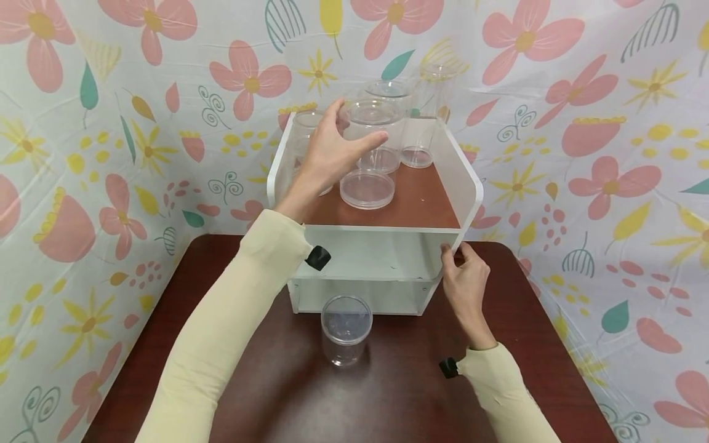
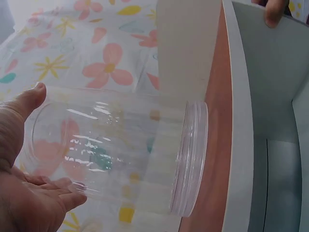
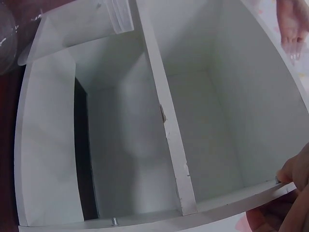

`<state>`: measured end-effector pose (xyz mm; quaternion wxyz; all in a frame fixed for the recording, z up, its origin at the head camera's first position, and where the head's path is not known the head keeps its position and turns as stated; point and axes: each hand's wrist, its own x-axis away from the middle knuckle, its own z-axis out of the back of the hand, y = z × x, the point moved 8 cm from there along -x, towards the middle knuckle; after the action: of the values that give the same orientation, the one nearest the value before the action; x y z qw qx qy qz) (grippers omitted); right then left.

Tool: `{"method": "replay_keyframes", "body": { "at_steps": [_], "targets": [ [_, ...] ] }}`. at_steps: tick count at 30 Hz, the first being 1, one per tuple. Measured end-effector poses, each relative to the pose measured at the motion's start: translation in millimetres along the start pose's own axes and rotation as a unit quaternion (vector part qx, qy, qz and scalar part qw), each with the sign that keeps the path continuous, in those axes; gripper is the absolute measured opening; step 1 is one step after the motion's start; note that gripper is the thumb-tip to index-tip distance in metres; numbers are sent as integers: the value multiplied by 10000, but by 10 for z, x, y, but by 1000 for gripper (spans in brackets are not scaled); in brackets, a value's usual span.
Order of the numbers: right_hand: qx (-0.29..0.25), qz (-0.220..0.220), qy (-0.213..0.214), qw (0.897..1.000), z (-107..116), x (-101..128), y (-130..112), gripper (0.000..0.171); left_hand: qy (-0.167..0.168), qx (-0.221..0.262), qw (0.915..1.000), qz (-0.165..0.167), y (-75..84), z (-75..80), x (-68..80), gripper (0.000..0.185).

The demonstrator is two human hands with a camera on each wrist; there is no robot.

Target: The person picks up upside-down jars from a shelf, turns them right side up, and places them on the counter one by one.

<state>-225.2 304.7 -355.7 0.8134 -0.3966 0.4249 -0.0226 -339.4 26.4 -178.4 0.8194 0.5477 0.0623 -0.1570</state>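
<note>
A white shelf unit (image 1: 468, 184) with a brown top board stands on a dark table (image 1: 260, 387). My left hand (image 1: 348, 132) reaches over the top board with thumb and fingers spread on either side of a clear plastic jar (image 1: 303, 126). In the left wrist view this jar (image 2: 120, 145) stands with its ribbed end on the board, and the left hand (image 2: 55, 145) lies open around it; I cannot tell whether it touches. My right hand (image 1: 451, 258) pinches the front edge of the unit's right side panel. The right wrist view shows a fingertip (image 3: 288, 171) on that edge.
Other clear jars (image 1: 376, 126) stand at the back of the top board, one of them tall (image 1: 429, 111). A flat clear lid (image 1: 367, 189) lies near its front. One lidded clear jar (image 1: 346, 329) stands on the table before the unit. Floral cloth walls surround the table.
</note>
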Motion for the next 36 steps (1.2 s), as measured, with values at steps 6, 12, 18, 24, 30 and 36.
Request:
{"method": "replay_keyframes", "body": {
  "at_steps": [6, 12, 18, 24, 30, 36],
  "targets": [
    [-28, -64, 7, 10000, 27, 2, 7, 11, 10, 264, 9996, -54, 52, 60, 144, 104],
    [70, -162, -59, 9998, 38, 7, 7, 13, -79, 431, 9987, -266, 104, 113, 322, 101],
    [46, -188, -111, 9998, 42, 18, -2, 13, -116, 569, 9975, -398, 123, 176, 502, 101],
    [38, -203, -139, 9997, 40, 21, -1, 14, -109, 862, 9947, -553, 114, 275, 666, 96],
    [16, -181, -131, 9997, 34, 11, -3, 13, -120, 1189, 9898, -775, 131, 339, 795, 93],
    [-8, -174, -165, 9997, 16, 2, -1, 12, -169, 1493, 9853, -810, 94, 396, 941, 92]
  ]
}}
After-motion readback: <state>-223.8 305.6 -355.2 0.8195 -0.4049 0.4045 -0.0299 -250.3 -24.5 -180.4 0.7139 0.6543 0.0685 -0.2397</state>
